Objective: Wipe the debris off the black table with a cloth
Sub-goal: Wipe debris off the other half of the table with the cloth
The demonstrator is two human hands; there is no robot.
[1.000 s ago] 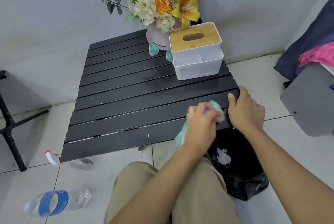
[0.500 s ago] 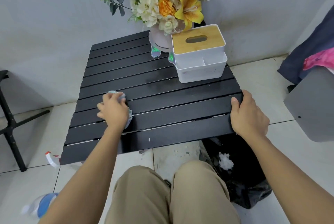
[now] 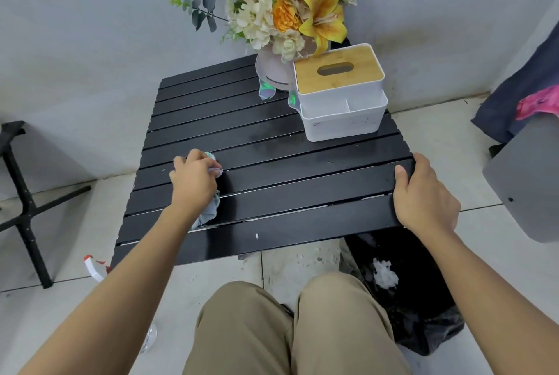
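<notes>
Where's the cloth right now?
In the head view, the cloth is bunched under the left hand on the left part of the black table, well away from the tissue box at the far right corner.

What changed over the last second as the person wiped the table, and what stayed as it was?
The left hand, gripping the cloth, swept from the near right edge of the black table across to its left side. The right hand stayed gripping the right edge. The tissue box and flowers did not move.
</notes>
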